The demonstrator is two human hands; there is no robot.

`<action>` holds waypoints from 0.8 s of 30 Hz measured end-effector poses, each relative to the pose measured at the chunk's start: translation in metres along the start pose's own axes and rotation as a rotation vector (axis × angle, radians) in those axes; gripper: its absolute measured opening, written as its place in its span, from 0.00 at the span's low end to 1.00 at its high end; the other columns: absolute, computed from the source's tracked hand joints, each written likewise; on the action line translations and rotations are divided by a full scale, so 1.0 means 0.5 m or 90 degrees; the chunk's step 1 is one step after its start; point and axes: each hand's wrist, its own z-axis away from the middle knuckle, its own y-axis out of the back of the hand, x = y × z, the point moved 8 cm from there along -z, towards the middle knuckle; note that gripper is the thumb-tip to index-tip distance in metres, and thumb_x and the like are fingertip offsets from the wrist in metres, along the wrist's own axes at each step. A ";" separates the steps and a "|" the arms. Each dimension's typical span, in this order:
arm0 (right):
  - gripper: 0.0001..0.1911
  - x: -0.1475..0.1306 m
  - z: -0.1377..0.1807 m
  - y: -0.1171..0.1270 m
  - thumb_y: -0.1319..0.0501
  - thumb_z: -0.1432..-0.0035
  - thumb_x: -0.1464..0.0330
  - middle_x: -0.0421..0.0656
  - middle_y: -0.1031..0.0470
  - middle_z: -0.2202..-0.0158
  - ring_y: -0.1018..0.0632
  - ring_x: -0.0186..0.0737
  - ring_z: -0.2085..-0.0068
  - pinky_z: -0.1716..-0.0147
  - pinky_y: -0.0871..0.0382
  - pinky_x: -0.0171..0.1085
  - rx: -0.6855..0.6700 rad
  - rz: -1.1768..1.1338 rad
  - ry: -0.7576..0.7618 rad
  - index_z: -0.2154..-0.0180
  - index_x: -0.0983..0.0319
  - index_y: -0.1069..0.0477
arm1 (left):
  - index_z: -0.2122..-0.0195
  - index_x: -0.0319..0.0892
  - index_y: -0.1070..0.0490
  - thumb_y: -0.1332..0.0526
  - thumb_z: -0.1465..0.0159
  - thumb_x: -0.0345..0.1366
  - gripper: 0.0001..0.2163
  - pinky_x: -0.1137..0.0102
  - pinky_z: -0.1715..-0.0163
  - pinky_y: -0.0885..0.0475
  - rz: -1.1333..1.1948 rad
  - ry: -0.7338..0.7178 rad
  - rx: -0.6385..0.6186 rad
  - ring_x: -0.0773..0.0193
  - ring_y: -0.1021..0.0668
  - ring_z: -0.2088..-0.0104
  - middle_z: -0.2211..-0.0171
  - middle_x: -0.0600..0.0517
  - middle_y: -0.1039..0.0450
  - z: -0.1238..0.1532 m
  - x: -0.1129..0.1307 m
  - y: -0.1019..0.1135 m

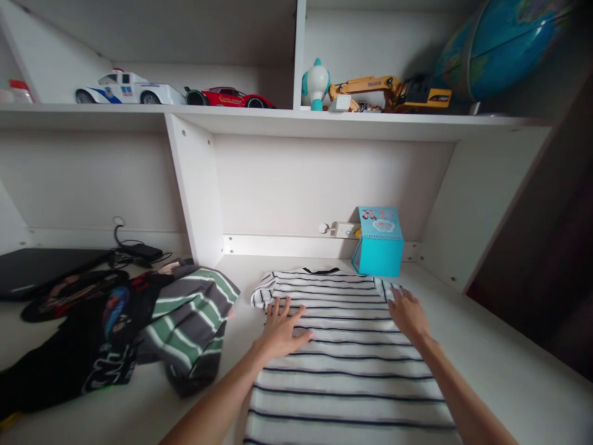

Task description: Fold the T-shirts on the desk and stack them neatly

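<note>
A white T-shirt with thin black stripes [345, 368] lies spread on the white desk, its dark neckline toward the wall. My left hand [281, 330] rests on the shirt's upper left part, fingers spread flat near the left sleeve. At the right sleeve, my right hand [410, 314] touches the cloth with its fingers lightly bent and apart; it covers part of that sleeve. The shirt's lower edge runs out of view.
To the left lie a green-and-grey striped garment [192, 318], a black printed garment [109, 340] and a black laptop [46, 269]. A turquoise desk calendar [380, 256] stands just behind the shirt. The shelf [259, 114] above bears toy vehicles and a globe [500, 49].
</note>
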 end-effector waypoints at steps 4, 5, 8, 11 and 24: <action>0.24 -0.152 0.066 -0.065 0.52 0.41 0.54 0.43 0.43 0.39 0.42 0.51 0.40 0.48 0.40 0.51 -0.081 -0.013 0.175 0.44 0.50 0.39 | 0.42 0.44 0.42 0.59 0.37 0.54 0.28 0.53 0.45 0.47 -0.034 0.023 0.020 0.45 0.42 0.41 0.41 0.42 0.43 -0.041 -0.007 0.018; 0.25 -0.172 0.082 -0.077 0.52 0.41 0.52 0.43 0.44 0.39 0.43 0.54 0.39 0.49 0.41 0.54 -0.090 -0.010 0.190 0.43 0.48 0.41 | 0.42 0.43 0.41 0.58 0.37 0.53 0.27 0.56 0.45 0.46 -0.043 0.031 0.012 0.48 0.41 0.42 0.42 0.42 0.41 -0.058 -0.015 0.023; 0.28 -0.191 0.111 -0.092 0.55 0.41 0.51 0.43 0.47 0.38 0.47 0.57 0.38 0.49 0.45 0.59 -0.092 0.006 0.203 0.41 0.48 0.46 | 0.43 0.41 0.40 0.55 0.37 0.51 0.27 0.55 0.44 0.51 -0.063 0.101 -0.014 0.45 0.46 0.39 0.39 0.41 0.46 -0.106 -0.071 0.047; 0.28 -0.187 0.115 -0.091 0.56 0.41 0.51 0.43 0.48 0.37 0.48 0.56 0.38 0.48 0.46 0.58 -0.086 0.023 0.202 0.40 0.48 0.48 | 0.43 0.31 0.42 0.56 0.36 0.47 0.27 0.41 0.47 0.60 -0.080 0.240 0.033 0.34 0.52 0.40 0.40 0.28 0.51 -0.129 -0.153 0.097; 0.28 -0.189 0.110 -0.083 0.56 0.40 0.51 0.43 0.51 0.36 0.51 0.55 0.37 0.46 0.49 0.58 -0.142 0.037 0.180 0.39 0.48 0.51 | 0.36 0.50 0.59 0.64 0.42 0.62 0.35 0.43 0.44 0.63 -0.026 0.057 -0.052 0.44 0.62 0.37 0.35 0.45 0.68 -0.031 -0.045 -0.012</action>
